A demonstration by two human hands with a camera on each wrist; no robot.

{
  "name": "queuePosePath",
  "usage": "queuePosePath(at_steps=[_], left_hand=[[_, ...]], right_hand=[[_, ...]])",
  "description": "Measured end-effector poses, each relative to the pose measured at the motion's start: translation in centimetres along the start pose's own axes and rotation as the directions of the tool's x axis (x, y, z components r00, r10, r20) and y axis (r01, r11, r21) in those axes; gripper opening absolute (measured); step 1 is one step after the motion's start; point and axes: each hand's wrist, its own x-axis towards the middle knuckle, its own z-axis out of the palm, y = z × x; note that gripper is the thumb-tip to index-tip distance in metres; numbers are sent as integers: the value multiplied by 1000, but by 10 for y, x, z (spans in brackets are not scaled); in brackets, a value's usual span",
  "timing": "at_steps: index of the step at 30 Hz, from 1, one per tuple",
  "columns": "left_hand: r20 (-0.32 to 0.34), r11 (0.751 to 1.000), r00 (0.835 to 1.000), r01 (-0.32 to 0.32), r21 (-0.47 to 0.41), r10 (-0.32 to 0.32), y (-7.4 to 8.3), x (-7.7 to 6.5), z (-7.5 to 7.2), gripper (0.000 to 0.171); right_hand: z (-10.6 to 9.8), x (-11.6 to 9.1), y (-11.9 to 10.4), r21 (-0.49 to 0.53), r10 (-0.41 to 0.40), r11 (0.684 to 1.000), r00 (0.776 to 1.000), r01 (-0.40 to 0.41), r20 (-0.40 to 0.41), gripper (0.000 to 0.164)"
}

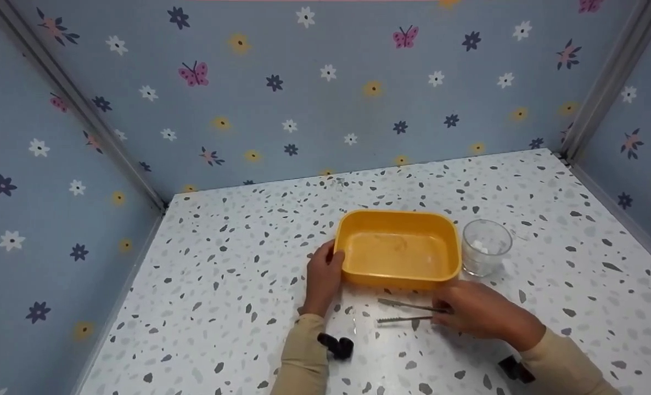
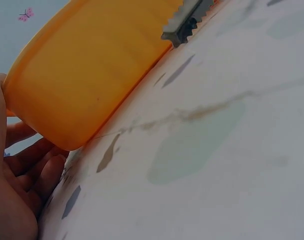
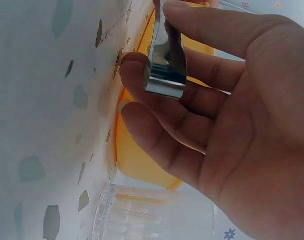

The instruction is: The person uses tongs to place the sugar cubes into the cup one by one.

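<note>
A yellow rectangular plastic tub (image 1: 397, 255) sits on the speckled table with its top uncovered. At its left end, my left hand (image 1: 324, 277) holds the wall near the front corner; in the left wrist view the fingers (image 2: 34, 167) curl at the lower edge. My right hand (image 1: 476, 310) pinches metal tongs (image 1: 405, 319) in front of the tub. Their toothed arms stand apart and point left, with nothing between the tips. In the right wrist view the bent end of the tongs (image 3: 167, 75) shows between thumb and fingers.
A clear drinking glass (image 1: 484, 255) with small white pieces (image 1: 480, 247) inside stands right of the tub, close to its wall. Flower-printed panels (image 1: 325, 104) enclose the table at the back and both sides. Black wrist mounts (image 1: 339, 346) are strapped over the beige sleeves.
</note>
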Motion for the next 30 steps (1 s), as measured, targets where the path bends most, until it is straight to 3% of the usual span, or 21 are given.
queuePosePath(at_steps=[30], left_hand=[[-4,999,1000,-23,27,23,-4,3,0,44]], right_hand=[[8,-3,-1,-81,-23,997,997,16,-76,11]])
